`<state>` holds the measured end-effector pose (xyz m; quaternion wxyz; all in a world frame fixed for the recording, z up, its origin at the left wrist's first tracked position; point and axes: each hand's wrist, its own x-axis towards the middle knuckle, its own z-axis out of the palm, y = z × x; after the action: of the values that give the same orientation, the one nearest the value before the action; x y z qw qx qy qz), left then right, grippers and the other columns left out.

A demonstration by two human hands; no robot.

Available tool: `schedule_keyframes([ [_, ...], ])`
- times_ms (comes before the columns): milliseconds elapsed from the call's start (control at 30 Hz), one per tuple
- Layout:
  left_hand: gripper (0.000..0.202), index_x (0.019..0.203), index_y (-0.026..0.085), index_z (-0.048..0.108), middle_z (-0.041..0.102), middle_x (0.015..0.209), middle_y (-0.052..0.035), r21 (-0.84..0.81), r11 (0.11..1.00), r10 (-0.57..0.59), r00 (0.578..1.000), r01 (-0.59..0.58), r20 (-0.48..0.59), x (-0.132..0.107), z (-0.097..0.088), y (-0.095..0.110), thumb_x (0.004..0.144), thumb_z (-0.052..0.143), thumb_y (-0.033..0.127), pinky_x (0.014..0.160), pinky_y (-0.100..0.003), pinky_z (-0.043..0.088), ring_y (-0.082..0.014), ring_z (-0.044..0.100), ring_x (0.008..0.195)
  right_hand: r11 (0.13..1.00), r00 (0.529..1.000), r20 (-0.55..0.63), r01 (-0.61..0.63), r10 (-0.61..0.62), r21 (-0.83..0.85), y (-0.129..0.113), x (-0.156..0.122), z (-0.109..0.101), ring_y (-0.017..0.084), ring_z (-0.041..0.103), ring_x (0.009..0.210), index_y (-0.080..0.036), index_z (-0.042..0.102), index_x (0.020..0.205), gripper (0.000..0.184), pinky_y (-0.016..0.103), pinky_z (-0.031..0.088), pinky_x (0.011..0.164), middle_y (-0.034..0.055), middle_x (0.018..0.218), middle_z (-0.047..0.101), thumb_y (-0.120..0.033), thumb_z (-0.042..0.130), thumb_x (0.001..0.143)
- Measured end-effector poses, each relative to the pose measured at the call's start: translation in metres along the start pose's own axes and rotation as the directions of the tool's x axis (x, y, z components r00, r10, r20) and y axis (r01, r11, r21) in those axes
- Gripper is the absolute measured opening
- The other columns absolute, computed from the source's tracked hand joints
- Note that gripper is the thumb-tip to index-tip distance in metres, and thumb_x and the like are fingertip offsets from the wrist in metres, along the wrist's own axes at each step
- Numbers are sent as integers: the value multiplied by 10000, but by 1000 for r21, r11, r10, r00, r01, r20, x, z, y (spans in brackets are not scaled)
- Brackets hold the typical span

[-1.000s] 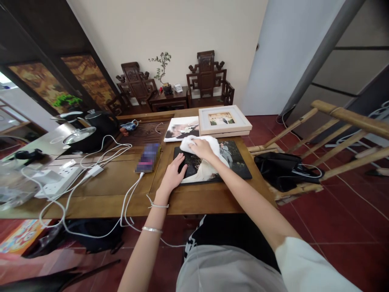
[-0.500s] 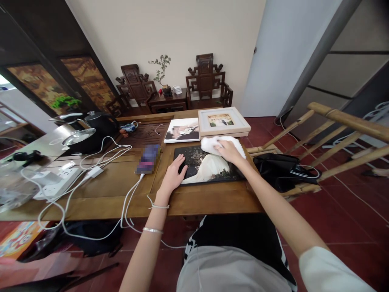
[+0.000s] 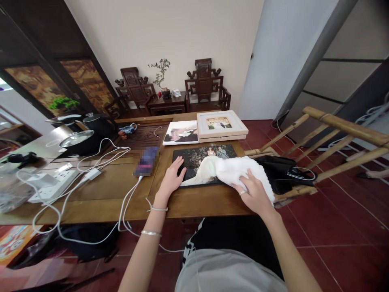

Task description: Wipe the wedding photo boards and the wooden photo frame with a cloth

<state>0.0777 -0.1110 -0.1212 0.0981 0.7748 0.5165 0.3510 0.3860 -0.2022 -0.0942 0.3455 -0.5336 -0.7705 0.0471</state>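
Observation:
A dark unframed photo print (image 3: 197, 160) lies flat on the wooden table (image 3: 115, 190) in front of me. My left hand (image 3: 172, 179) rests open on its near left corner, fingers spread. My right hand (image 3: 253, 193) presses a white cloth (image 3: 241, 172) onto the print's near right corner, fingers lying over the cloth. The cloth covers that corner and hangs past the table's right edge.
Behind the print lie a second print (image 3: 181, 133) and a white framed photo (image 3: 221, 124). A phone (image 3: 146, 161) on a white cable, a power strip (image 3: 50, 185), a pot (image 3: 77, 140) and a kettle (image 3: 97, 121) sit left. A black bag (image 3: 288, 170) rests on a bamboo chair (image 3: 334, 134) at right.
My right hand has drawn the cloth from the print's far left, across its top, down to the near right corner. My left hand has stayed on the near left corner.

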Motion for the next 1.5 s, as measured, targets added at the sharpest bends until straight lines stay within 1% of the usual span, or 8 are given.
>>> schedule_keyframes([
  [133,474,1312,82,590,510,1462,-178,2,1000,-2,1000,2,2,0,0,0,930,476,338,1182,-451,346,-263,438,1404,999,997,81,10,-13,35,11,21,-5,265,636,778,-250,532,671,230,459,350,1081,35,691,640,-270,441,881],
  [300,466,1310,102,593,515,1460,-169,-10,1000,-5,1000,5,4,0,0,-1,927,490,348,1183,-465,343,-267,435,1404,998,984,170,-54,46,43,34,78,0,268,622,802,-218,614,699,218,380,426,884,70,767,700,-303,474,843],
  [600,455,1318,134,589,515,1465,-150,-16,1000,-3,1000,3,17,1,-2,-3,930,498,355,1185,-471,340,-262,434,1405,995,981,163,-104,104,-12,59,150,24,266,613,894,-166,695,824,244,302,389,741,113,942,731,-297,489,836],
  [733,463,1313,116,592,516,1462,-164,-17,1000,-5,1000,6,22,2,-2,-4,929,501,358,1190,-468,331,-273,436,1403,993,980,170,-93,105,-78,51,137,23,279,613,883,-172,674,799,235,319,391,759,129,909,725,-289,477,850],
  [867,464,1310,114,593,518,1460,-165,-16,1000,5,1000,-4,16,3,-1,-4,933,489,365,1190,-463,331,-268,434,1405,993,983,178,-15,36,-120,33,97,13,284,608,866,-196,636,753,192,358,406,859,112,847,710,-267,487,852],
  [1167,457,1295,125,603,525,1455,-159,-12,1000,12,1000,-12,1,3,0,-6,934,473,373,1187,-455,339,-257,438,1403,999,992,118,39,-41,13,5,19,-4,242,594,699,-262,480,630,217,479,347,1097,24,658,605,-228,482,844],
  [1333,449,1295,139,605,526,1456,-151,-13,1000,13,1000,-13,2,3,-1,-5,933,478,373,1180,-475,348,-265,443,1400,997,998,55,-34,30,70,-3,10,-4,262,625,738,-272,492,652,207,496,336,1118,32,696,637,-237,477,855],
  [1500,451,1292,123,604,532,1449,-162,-9,1000,15,1000,-15,0,3,-1,-4,934,478,365,1181,-467,347,-269,445,1398,999,993,117,-27,23,32,3,33,-1,256,634,774,-258,558,683,206,458,330,1104,37,726,678,-242,468,867],
])
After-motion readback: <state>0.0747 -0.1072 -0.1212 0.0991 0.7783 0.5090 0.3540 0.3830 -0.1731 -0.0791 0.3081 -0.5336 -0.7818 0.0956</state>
